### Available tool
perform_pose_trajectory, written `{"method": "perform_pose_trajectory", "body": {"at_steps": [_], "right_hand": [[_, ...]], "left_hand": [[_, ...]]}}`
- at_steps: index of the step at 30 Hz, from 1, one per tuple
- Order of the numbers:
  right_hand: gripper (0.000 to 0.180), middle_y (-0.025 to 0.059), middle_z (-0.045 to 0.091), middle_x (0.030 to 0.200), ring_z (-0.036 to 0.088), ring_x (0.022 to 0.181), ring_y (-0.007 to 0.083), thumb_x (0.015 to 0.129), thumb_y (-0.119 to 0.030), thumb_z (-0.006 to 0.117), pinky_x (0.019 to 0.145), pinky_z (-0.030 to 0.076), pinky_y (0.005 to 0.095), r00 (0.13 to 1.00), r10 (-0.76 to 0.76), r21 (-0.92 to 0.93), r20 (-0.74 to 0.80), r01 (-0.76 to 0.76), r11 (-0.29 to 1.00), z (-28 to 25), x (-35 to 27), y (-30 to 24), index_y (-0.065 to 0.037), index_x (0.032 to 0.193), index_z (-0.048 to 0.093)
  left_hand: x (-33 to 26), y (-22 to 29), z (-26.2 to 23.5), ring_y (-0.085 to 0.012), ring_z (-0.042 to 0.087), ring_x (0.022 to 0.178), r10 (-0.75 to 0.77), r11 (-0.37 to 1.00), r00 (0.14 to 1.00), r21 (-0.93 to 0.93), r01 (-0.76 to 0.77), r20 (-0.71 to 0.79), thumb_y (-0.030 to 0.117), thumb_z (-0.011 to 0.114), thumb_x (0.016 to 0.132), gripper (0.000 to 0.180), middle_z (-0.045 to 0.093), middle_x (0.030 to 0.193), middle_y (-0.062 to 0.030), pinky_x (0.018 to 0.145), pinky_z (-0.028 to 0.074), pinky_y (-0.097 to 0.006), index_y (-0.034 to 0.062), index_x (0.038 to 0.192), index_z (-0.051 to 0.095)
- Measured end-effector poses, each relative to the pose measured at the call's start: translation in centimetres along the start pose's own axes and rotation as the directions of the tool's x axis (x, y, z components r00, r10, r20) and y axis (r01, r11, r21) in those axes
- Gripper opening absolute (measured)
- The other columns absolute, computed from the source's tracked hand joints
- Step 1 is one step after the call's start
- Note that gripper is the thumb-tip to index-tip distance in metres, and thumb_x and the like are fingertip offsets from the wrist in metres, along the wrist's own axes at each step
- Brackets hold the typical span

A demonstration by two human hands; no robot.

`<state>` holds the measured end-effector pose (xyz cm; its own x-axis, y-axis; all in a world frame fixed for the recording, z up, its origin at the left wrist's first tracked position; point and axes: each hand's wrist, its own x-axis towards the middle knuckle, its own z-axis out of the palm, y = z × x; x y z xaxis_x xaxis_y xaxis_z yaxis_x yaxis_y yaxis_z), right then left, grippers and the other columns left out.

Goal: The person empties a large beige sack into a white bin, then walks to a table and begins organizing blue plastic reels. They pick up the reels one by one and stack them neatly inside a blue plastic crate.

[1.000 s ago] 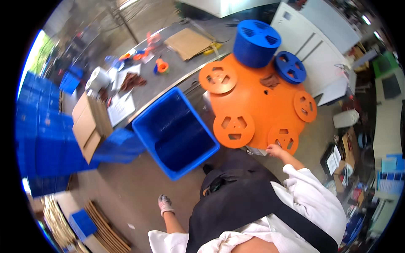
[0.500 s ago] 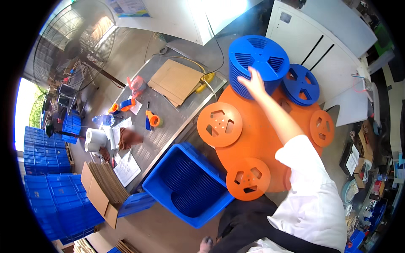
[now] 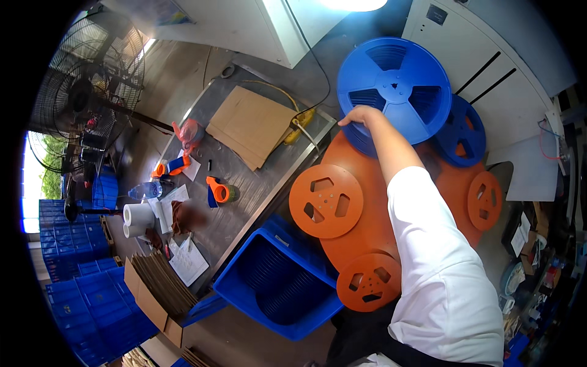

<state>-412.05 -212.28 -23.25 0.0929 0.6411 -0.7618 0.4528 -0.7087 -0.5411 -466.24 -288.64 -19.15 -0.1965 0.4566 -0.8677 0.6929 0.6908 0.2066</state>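
My right hand (image 3: 361, 116) reaches forward on a white-sleeved arm, and its fingers curl over the near left rim of a large blue reel (image 3: 394, 85) that tops a stack of such reels. A smaller blue reel (image 3: 466, 131) lies just to the right of it. Both rest at the far side of a wide orange disc (image 3: 367, 232). Three small orange reels sit on that disc: one on the left (image 3: 326, 200), one at the near edge (image 3: 369, 282), one on the right (image 3: 485, 200). My left hand is out of sight.
A blue crate (image 3: 244, 287) holding dark blue reels stands at the near left of the disc. The metal table (image 3: 244, 202) to the left carries cardboard (image 3: 251, 125), an orange tape dispenser (image 3: 219, 189), a bottle and paper rolls. A fan (image 3: 98, 67), stacked blue crates (image 3: 79, 293) and a white cabinet (image 3: 489, 55) surround the area.
My view has swung up and closer to the reels. My right hand went from the orange disc's near edge to the blue reel stack and now grips its rim.
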Motion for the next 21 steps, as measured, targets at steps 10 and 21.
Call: {"method": "perform_pose_trajectory", "body": {"at_steps": [10,21], "right_hand": [[0.045,0.0155,0.066,0.115,0.064,0.107,0.0321,0.069,-0.022,0.073,0.090,0.052,0.0410,0.939,-0.137,-0.598,-0.315,-0.085,0.797,6.6,-13.5,8.5,-0.006,0.111,0.067],[0.025,0.0074,0.059,0.079,0.058,0.070,0.0164,0.079,-0.016,0.068,0.065,0.048,0.0317,0.895,-0.439,0.394,0.077,0.377,0.838,20.6,-49.5,9.8,0.000,0.096,0.061]], "left_hand": [[2.1,-10.2,-0.2,-0.0326,0.053,0.116,0.296,0.951,0.955,-0.080,-0.297,-0.032,0.031,0.063,0.089,0.040,0.062,0.119,-0.0167,0.094,0.046,-0.040,0.0064,0.121,0.061],[6.2,-11.7,-7.6,-0.0356,0.059,0.109,0.356,0.923,0.927,-0.108,-0.369,-0.121,0.029,0.058,0.090,0.041,0.063,0.117,-0.0205,0.095,0.046,-0.039,0.0034,0.122,0.059]]}}
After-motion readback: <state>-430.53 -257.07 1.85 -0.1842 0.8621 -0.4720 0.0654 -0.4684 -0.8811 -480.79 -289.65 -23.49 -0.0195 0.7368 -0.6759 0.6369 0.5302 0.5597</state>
